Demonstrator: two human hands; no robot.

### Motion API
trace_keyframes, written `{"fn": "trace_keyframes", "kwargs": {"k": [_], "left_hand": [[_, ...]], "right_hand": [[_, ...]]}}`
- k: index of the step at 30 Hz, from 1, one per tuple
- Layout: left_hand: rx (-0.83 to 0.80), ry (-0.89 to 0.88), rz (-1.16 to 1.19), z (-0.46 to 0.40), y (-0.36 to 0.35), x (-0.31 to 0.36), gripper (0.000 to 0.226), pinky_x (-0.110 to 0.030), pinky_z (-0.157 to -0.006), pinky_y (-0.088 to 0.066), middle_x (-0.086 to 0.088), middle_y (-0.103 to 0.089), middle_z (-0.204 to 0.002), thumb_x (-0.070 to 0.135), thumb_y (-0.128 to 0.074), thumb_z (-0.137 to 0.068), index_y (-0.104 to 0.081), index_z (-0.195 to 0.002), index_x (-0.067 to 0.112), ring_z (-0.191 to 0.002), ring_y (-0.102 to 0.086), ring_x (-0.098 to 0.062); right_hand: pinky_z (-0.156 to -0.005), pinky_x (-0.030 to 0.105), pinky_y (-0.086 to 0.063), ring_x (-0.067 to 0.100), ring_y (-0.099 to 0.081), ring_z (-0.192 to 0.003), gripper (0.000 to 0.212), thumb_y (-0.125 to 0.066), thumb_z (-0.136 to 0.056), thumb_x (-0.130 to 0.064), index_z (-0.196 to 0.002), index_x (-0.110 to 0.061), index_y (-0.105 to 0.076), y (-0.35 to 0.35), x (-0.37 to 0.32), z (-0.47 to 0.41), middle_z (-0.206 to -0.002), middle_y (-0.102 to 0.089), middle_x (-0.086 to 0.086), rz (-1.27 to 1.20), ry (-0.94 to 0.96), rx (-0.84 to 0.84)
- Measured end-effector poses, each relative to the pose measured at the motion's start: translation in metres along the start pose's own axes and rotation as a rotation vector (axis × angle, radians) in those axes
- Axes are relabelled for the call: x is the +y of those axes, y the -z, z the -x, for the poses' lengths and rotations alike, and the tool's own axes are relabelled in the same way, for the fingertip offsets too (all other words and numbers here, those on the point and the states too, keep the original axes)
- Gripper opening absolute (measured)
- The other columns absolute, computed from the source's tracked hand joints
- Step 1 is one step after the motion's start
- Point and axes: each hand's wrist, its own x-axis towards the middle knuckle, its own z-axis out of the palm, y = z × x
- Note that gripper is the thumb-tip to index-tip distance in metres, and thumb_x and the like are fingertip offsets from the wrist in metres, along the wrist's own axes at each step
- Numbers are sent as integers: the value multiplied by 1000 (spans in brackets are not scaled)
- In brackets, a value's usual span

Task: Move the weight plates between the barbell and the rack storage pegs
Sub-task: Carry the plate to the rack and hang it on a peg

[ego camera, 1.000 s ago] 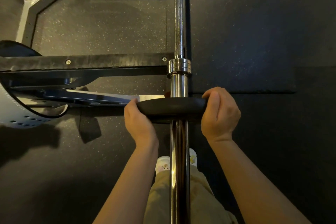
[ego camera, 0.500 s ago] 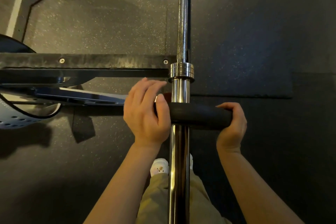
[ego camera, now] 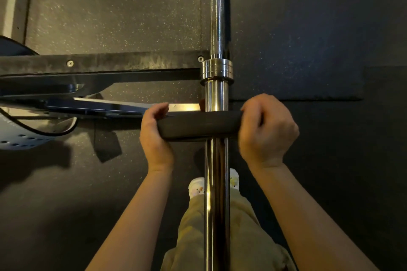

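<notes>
Currently head view only. Small black weight plate [ego camera: 199, 125] threaded on barbell sleeve [ego camera: 215, 99], seen edge-on, flat faces square to the bar, parked short of the collar [ego camera: 216, 68] with bare sleeve showing between. Left hand [ego camera: 154, 136] curled round plate's left rim, fingers hooked over the far face. Right hand [ego camera: 265, 130] wrapped on the right rim, knuckles up, slightly blurred. Both hands level, on opposite sides of the bar, equally near; neither has the advantage.

Key relation: sleeve's long axis runs straight away from the body, up-frame, so plate travel is only along that line, toward the collar or back off the free end near the trousers [ego camera: 231, 237]. Direction of travel not readable from this frame.

Rack frame [ego camera: 99, 66] lies left of the sleeve, a larger plate edge [ego camera: 13, 48] beyond it at far left. Storage pegs not clearly visible. Rubber floor [ego camera: 308, 28] below.
</notes>
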Motion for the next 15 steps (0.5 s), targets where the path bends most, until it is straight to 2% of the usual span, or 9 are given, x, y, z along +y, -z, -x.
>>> {"fn": "trace_keyframes", "kwargs": {"k": [2, 3, 4, 6, 7, 11, 12, 15], "left_hand": [[24, 441, 309, 5, 5, -8, 52, -33, -88, -49, -8, -58, -118, 45, -37, -89, -56, -125, 11, -110, -56, -17], [16, 607, 502, 6, 5, -11, 48, -37, -83, -53, -11, -60, -115, 43, -37, -93, -56, -124, 11, -108, -58, -23], [1, 697, 671, 6, 4, -11, 42, -37, -79, -56, -12, -63, -110, 39, -36, -98, -58, -120, 11, -103, -60, -26], [5, 703, 855, 2, 1, -14, 34, -40, -84, -54, -13, -65, -102, 32, -34, -102, -60, -111, 11, -98, -63, -27], [37, 690, 873, 1, -1, -12, 32, -40, -84, -53, -12, -65, -99, 30, -36, -102, -60, -108, 11, -96, -63, -26], [160, 799, 804, -2, -2, 1, 28, -33, -62, -57, -9, -68, -88, 33, -54, -86, -60, -104, 13, -84, -66, -23], [160, 804, 795, -4, -1, 4, 28, -33, -63, -56, -7, -66, -88, 33, -57, -82, -60, -103, 14, -85, -64, -22], [136, 753, 770, -9, 0, 20, 10, -35, -78, -53, -1, -64, -81, 25, -57, -86, -62, -88, 16, -82, -61, -16]], "right_hand": [[-53, 23, -29, 10, -40, -50, 32, -45, -93, -31, -67, -17, -58, -12, -28, 2, -57, -48, -3, 129, 190, -8], [-54, 23, -28, 10, -40, -50, 31, -49, -92, -31, -66, -17, -59, -19, -38, 5, -57, -49, -2, 184, 267, -21], [-56, 23, -28, 11, -41, -51, 30, -52, -91, -31, -67, -16, -60, -25, -46, 8, -58, -52, -1, 234, 331, -35], [-59, 26, -32, 15, -48, -55, 27, -54, -90, -29, -69, -15, -63, -33, -53, 12, -62, -56, 1, 298, 431, -53], [-60, 27, -33, 16, -50, -56, 26, -54, -90, -28, -69, -15, -63, -34, -53, 11, -63, -57, 2, 307, 454, -59], [-61, 24, -28, 12, -44, -55, 31, -48, -93, -29, -69, -15, -61, -23, -41, 10, -62, -55, 1, 279, 422, -66], [-61, 23, -27, 10, -41, -55, 33, -45, -95, -30, -69, -16, -60, -17, -37, 11, -61, -54, 0, 253, 384, -59], [-58, 23, -32, 7, -39, -52, 29, -42, -95, -32, -70, -21, -53, -4, -27, 15, -60, -47, -5, 107, 174, -49]]}}
